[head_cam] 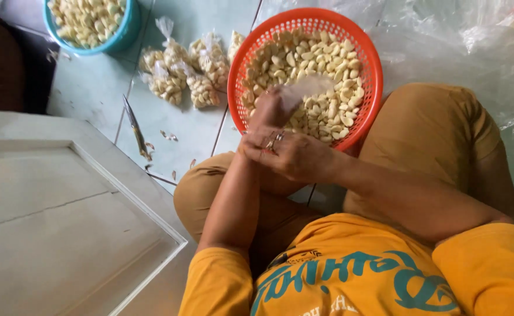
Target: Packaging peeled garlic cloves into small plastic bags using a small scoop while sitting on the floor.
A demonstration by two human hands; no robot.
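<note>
An orange plastic basket [369, 52] full of peeled garlic cloves [327, 64] sits on the tiled floor between my knees. My left hand [268, 110] is raised over the basket's near side and pinches a small clear plastic bag [308, 86] that hangs blurred above the cloves. My right hand [297, 157], with rings on a finger, crosses just below it and lies against the left wrist, fingers curled. Whether it holds part of the bag is hidden.
A teal bowl [129, 23] of garlic cloves stands at the top left. Several tied small bags of cloves [181, 73] lie beside the basket. A knife [135, 126] lies on the tiles, by a white panelled board [64, 222]. Clear plastic sheeting [473, 47] covers the right.
</note>
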